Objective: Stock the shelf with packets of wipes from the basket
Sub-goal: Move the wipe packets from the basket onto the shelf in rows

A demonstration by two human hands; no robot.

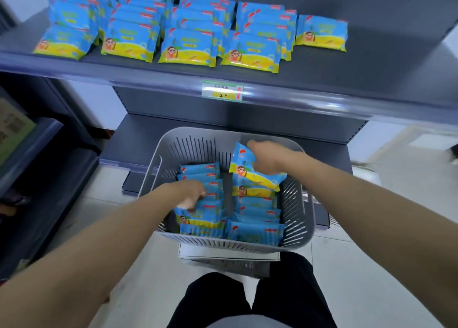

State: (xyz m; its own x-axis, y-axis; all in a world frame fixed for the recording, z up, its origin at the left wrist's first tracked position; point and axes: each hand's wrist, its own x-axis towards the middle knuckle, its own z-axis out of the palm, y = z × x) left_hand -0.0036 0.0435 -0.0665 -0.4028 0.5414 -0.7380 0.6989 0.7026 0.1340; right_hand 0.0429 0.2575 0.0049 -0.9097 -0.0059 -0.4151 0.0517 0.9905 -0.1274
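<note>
— Around the right grip (266, 158), what is there?

— It is closed on a raised packet (244, 165), fingers over the top edge, so the packet stands tilted above the right-hand row of packets (256, 218) in the basket (308, 218). The basket's slatted far wall is just beyond the knuckles. Higher up, the front lip of the shelf (334, 80) and its price label (222, 91) lie between this grip and the shelf top.

— And the left grip (190, 195)?

— Lower, nearer the person. Its fingers curl down over the top of a left-row packet (198, 216), holding it. The picture is blurred there. More packets stand on edge just beyond that grip, packed close, with a narrow gap between the two rows.

— What lies up past both grips?

— Stocked packets (188, 47) lie in overlapping rows on the shelf. The rightmost one (321, 33) lies single, with bare shelf to its right.

— Below the grips?

— The basket sits on a white stand (228, 251), and dark trousers (247, 303) are nearest the camera. A lower shelf (138, 142) is behind the basket.
</note>
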